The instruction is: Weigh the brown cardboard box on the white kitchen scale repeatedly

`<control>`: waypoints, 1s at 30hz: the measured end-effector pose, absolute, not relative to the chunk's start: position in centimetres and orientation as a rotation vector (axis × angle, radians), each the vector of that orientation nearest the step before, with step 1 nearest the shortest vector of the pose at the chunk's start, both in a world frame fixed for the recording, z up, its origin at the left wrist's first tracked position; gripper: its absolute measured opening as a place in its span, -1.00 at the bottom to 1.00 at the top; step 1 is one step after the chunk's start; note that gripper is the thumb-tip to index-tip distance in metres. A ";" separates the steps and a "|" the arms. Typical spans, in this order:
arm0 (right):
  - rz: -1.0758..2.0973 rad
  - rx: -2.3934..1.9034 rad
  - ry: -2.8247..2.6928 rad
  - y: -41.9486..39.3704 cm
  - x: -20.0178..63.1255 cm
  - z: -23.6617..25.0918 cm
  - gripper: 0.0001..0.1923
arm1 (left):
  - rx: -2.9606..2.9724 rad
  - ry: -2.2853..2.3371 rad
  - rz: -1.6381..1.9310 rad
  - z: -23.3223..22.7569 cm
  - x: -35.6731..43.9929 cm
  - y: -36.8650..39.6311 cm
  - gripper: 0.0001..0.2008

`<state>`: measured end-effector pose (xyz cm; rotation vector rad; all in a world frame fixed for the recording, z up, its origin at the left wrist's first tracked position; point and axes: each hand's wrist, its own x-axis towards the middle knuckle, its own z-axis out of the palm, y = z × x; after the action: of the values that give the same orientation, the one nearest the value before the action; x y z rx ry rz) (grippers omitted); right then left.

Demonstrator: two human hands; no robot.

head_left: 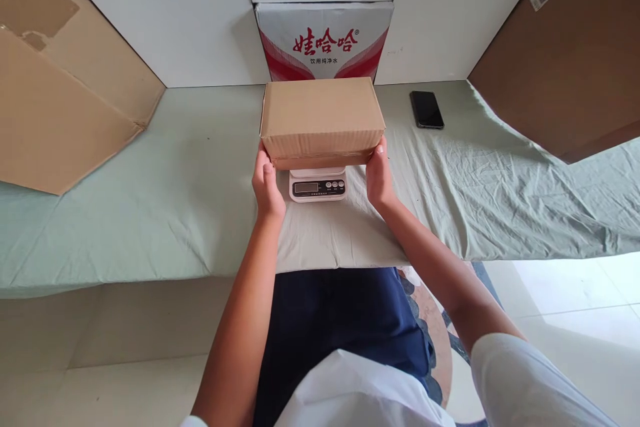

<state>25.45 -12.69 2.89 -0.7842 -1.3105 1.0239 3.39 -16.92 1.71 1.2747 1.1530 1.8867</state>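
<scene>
Between my two hands is a closed brown cardboard box (pixel 323 107), its flat top facing up. My left hand (pixel 267 183) grips its near left corner, thumb toward me and the other fingers mostly hidden behind the side. On the near right corner, my right hand (pixel 379 177) holds it the same way. Directly below the box sits a white digital kitchen scale (pixel 317 188); its display and buttons show, while its platform is mostly covered. I cannot tell whether the box rests on the platform or hangs just above it.
A red and white printed carton (pixel 325 47) stands behind the box against white panels (pixel 170 33). Large cardboard sheets (pixel 75 93) flank the left, and a large brown carton (pixel 565 60) the right. A black phone (pixel 427 110) lies on the green cloth (pixel 215 147).
</scene>
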 end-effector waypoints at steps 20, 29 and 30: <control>1.075 -0.811 -1.269 -12.3 25.5 2.7 -0.37 | 1.282 1.211 1.880 1.7 3.4 -17.1 -0.26; 1.079 -0.818 -1.274 -12.4 25.4 2.4 -0.42 | 1.274 1.178 1.879 1.7 3.3 -17.0 -0.25; 1.074 -0.825 -1.277 -12.3 25.4 2.3 -0.41 | 1.276 1.181 1.883 1.5 3.2 -16.9 -0.24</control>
<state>25.44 -12.30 2.28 -0.8249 -1.2766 1.0740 3.19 -16.90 1.53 1.2757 1.1813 1.8833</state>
